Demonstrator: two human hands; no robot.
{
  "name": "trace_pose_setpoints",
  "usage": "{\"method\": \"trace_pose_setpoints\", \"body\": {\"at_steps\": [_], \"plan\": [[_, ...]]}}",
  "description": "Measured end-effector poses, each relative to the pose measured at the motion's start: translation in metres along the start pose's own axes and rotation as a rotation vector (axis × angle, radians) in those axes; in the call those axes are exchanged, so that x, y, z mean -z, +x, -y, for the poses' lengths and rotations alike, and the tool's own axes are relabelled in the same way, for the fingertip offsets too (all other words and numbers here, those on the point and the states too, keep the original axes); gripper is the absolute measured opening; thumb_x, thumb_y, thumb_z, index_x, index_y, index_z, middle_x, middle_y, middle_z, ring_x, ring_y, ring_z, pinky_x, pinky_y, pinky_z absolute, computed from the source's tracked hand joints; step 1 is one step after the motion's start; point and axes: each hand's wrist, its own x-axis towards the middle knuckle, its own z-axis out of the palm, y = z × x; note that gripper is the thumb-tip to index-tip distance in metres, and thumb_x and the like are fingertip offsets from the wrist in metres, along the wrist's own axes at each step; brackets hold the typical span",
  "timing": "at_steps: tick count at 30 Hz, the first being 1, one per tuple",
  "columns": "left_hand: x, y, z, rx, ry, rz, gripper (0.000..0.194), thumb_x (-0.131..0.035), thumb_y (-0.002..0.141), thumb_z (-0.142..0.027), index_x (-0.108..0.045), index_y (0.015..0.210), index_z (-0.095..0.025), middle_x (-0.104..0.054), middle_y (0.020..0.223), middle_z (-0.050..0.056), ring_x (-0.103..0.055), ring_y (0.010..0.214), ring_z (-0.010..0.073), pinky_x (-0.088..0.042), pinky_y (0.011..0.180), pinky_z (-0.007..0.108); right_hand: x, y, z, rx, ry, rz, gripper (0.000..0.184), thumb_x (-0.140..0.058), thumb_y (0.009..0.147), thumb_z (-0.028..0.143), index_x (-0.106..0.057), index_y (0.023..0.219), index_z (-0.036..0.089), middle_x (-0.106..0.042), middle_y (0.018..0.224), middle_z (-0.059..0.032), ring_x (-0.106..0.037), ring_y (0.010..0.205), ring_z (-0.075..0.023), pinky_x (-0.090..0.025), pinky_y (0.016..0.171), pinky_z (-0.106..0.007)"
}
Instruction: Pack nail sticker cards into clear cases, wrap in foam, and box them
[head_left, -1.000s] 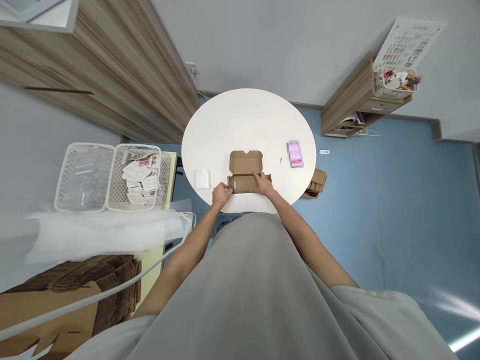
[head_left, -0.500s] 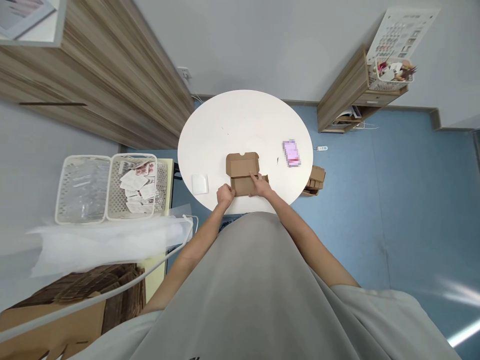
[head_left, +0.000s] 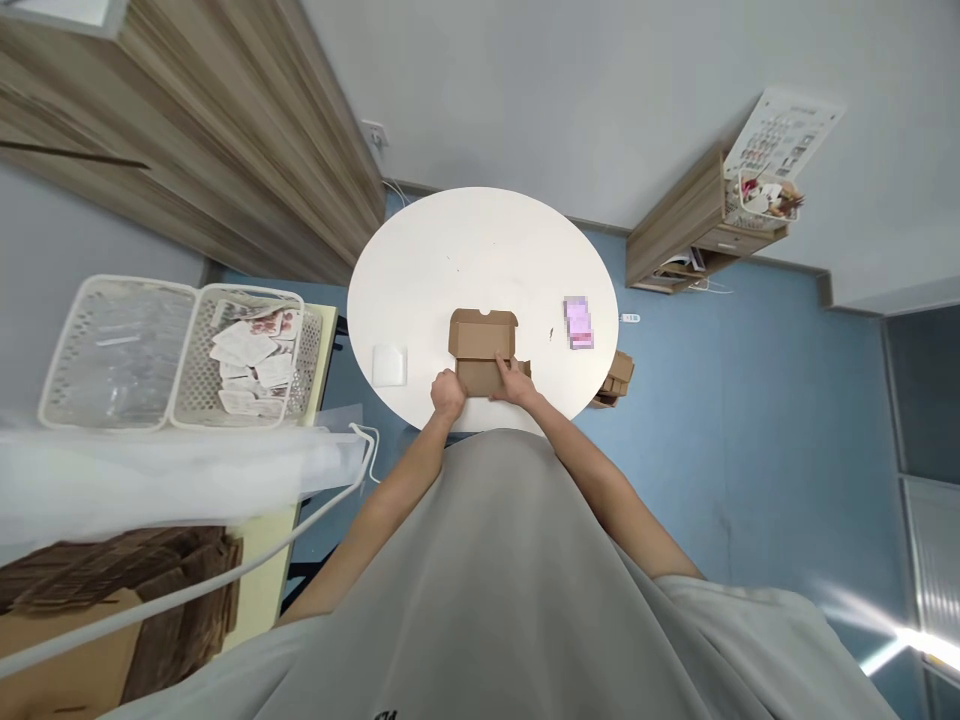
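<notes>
A brown cardboard box (head_left: 484, 338) lies near the front edge of the round white table (head_left: 420, 260), its lid folded back away from me. At the box's left front corner my left hand (head_left: 448, 394) is closed on the side wall, fingers curled in. My right hand (head_left: 514, 383) grips the right part of the box, one finger reaching over its inside and the others around the front wall. A small side flap sticks out just past the right hand. To the left of the box lies a flat white square packet (head_left: 390, 366).
A blurred pink-purple item (head_left: 578, 322) lies at the table's right. Left of me stand white baskets (head_left: 187, 350) with packets and clear bags, a roll of white film (head_left: 165, 480) and stacked cardboard (head_left: 112, 600). More folded cardboard (head_left: 619, 375) is beyond the table's right edge.
The whole view has shifted slightly with my head. Both hands stay on the box, and its lid remains folded back; the right hand has moved only a little.
</notes>
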Motion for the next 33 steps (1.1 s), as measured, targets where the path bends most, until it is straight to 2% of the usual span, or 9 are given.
{"method": "trace_pose_setpoints", "body": {"at_steps": [3,6,8,11,14,20,26,30,33], "plan": [[0.0,0.0,0.001,0.011,-0.015,-0.002,0.029,-0.054,0.095,-0.013,-0.068,0.12,-0.015,-0.074,0.124,0.022,-0.071,0.117,0.0372,-0.058,0.097,0.047,0.004,-0.014,-0.011,0.03,0.028,-0.151,0.093,-0.076,0.099,0.042,-0.026,0.176,0.028,-0.036,0.174,-0.0216,-0.063,0.141,-0.0349,-0.056,0.11,-0.045],[0.001,0.0,0.002,0.003,-0.024,0.006,0.028,-0.051,0.097,-0.011,-0.068,0.12,-0.013,-0.073,0.124,0.022,-0.071,0.116,0.0363,-0.058,0.098,0.046,0.005,-0.029,-0.033,-0.085,0.046,-0.393,0.056,-0.052,0.11,0.038,-0.045,0.163,0.022,-0.057,0.156,-0.0176,-0.064,0.136,-0.0294,-0.057,0.106,-0.042],[0.002,0.0,0.002,-0.004,-0.028,0.013,0.028,-0.05,0.099,-0.011,-0.067,0.121,-0.011,-0.072,0.127,0.023,-0.071,0.117,0.0366,-0.058,0.1,0.046,0.004,-0.035,-0.047,-0.223,0.043,-0.388,0.043,-0.053,0.11,0.038,-0.057,0.148,0.019,-0.066,0.144,-0.0169,-0.066,0.13,-0.029,-0.057,0.102,-0.04],[0.002,0.001,0.002,-0.001,-0.041,0.029,0.028,-0.05,0.1,-0.01,-0.067,0.122,-0.01,-0.071,0.129,0.024,-0.07,0.119,0.0375,-0.057,0.101,0.047,0.002,-0.039,-0.058,-0.327,0.061,-0.25,0.025,-0.053,0.109,0.035,-0.068,0.124,0.021,-0.075,0.127,-0.0126,-0.071,0.118,-0.0273,-0.057,0.097,-0.037],[0.002,0.002,0.003,-0.007,-0.058,0.038,0.027,-0.052,0.099,-0.009,-0.066,0.122,-0.012,-0.071,0.127,0.023,-0.069,0.119,0.0385,-0.057,0.102,0.049,0.001,-0.04,-0.056,-0.31,0.073,-0.256,0.022,-0.049,0.11,0.032,-0.069,0.114,0.023,-0.079,0.12,-0.0105,-0.073,0.115,-0.0269,-0.056,0.095,-0.036],[0.002,0.003,0.003,0.005,-0.072,0.038,0.028,-0.053,0.096,-0.007,-0.066,0.12,-0.013,-0.072,0.126,0.022,-0.07,0.114,0.0369,-0.058,0.099,0.048,0.006,-0.044,-0.03,-0.226,0.051,-0.309,0.024,-0.046,0.11,0.029,-0.066,0.119,0.021,-0.08,0.114,-0.0124,-0.074,0.107,-0.0286,-0.055,0.089,-0.036],[0.004,-0.001,0.002,-0.018,-0.063,0.021,0.03,-0.054,0.096,-0.007,-0.066,0.122,-0.013,-0.072,0.126,0.022,-0.071,0.115,0.0372,-0.059,0.096,0.047,-0.001,-0.036,0.001,-0.134,0.023,-0.245,0.02,-0.057,0.11,0.038,-0.069,0.114,0.022,-0.082,0.115,-0.0109,-0.075,0.11,-0.0278,-0.055,0.09,-0.033],[0.007,-0.001,0.002,-0.018,-0.031,0.025,0.029,-0.054,0.095,-0.006,-0.067,0.12,-0.011,-0.073,0.125,0.022,-0.072,0.112,0.0357,-0.059,0.092,0.043,-0.001,-0.026,0.01,-0.19,0.028,-0.291,0.023,-0.061,0.111,0.036,-0.068,0.123,0.017,-0.081,0.118,-0.013,-0.075,0.113,-0.0248,-0.054,0.089,-0.028],[0.01,0.003,0.002,-0.021,0.004,0.04,0.03,-0.053,0.095,-0.004,-0.069,0.119,-0.01,-0.074,0.125,0.024,-0.072,0.113,0.0365,-0.058,0.09,0.042,0.003,-0.018,0.011,-0.261,0.006,-0.23,0.019,-0.059,0.111,0.03,-0.073,0.114,0.018,-0.082,0.11,-0.0121,-0.076,0.108,-0.0239,-0.053,0.085,-0.027]]}}
